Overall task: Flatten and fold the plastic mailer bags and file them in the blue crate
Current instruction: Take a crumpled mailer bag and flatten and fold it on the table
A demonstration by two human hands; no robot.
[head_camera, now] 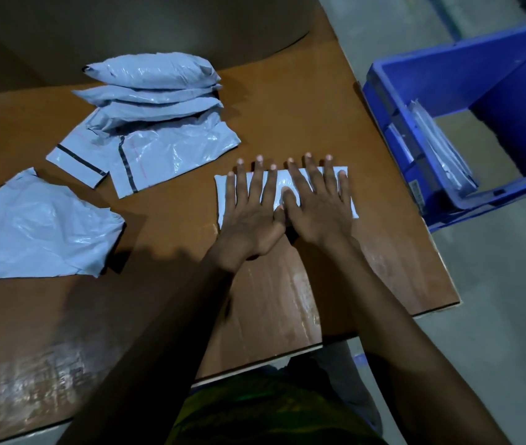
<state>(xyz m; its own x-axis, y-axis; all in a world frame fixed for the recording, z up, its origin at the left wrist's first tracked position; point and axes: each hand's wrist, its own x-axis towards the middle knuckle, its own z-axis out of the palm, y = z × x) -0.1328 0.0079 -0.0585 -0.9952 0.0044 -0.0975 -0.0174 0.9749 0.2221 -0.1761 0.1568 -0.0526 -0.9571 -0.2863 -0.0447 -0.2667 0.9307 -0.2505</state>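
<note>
We look down from head height onto a brown desk (pixel 287 107) where two bare arms reach forward. The left grip (pixel 252 207) and the right grip (pixel 316 203) lie side by side, palms down, on a folded mailer bag (pixel 221 203), a pale grey-blue rectangle near the desk's right edge. Both grips are spread apart: the fingers are straight and fanned, pressing flat on the plastic and curled round nothing, and the two thumbs meet in the middle of the bag. The fingertips (pixel 259 159) reach just past the bag's far edge onto the desk. To the left of the grips, well apart from them, we see more mailers of the same colour. A stack of puffy bags (pixel 155 78) sits at the far side of the desk. In front of it lie two flatter bags (pixel 165 159), each with a black strip across one end and overlapping each other. Nearer us, at the desk's left edge, lies a crumpled bag (pixel 40 232). Just beside the desk on the right stands the blue crate (pixel 448 91) on a grey floor (pixel 496 284). Inside it, several folded bags (pixel 441 152) stand on edge against the wall nearest the desk. At the bottom of the view, a green garment (pixel 255 412) shows below the desk's near edge.
</note>
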